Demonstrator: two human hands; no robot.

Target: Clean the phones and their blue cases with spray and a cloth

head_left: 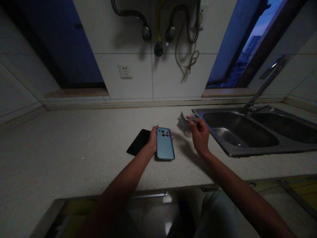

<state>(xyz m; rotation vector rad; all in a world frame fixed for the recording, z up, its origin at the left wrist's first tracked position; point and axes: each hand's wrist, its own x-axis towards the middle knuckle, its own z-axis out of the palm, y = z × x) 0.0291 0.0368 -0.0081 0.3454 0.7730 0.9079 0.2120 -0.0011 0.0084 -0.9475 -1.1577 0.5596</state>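
A light blue phone (pixel 165 144) lies camera side up on the pale countertop (pixel 74 145). My left hand (pixel 153 138) grips its left edge, thumb near the top. Beside that hand, on the left, lies a flat black rectangle (pixel 138 142). My right hand (pixel 199 132) hovers near the sink's left rim, its fingers pinched on a thin, crumpled, see-through film (pixel 183 123) that I cannot name for certain.
A steel double sink (pixel 247 132) with a tall tap (pixel 264 84) fills the right of the counter. Hoses and pipes (pixel 170 29) hang on the tiled back wall above a socket (pixel 125 71). Dark windows flank the wall. A drawer handle (pixel 151 195) shows under the counter edge.
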